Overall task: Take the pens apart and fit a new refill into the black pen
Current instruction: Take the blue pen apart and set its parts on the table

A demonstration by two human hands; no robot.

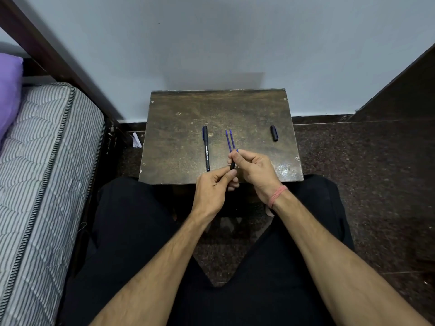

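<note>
Over the near edge of the small table (pixel 179 107), both the left hand (pixel 213 190) and right hand (pixel 255 167) pinch one black pen barrel (pixel 232 165), blue tip poking out.

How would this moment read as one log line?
left hand: holds pen | right hand: grips pen tip | table: capped pen, two refills, cap

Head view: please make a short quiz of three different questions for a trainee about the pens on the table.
1. True or false: the black cap lies right of the two blue refills.
2. How many whole capped pens lie on the table?
3. Which hand touches the blue tip of the held pen: A left hand, B right hand?

Key: 1 true. 2 one, the capped pen. 3 B.
</note>
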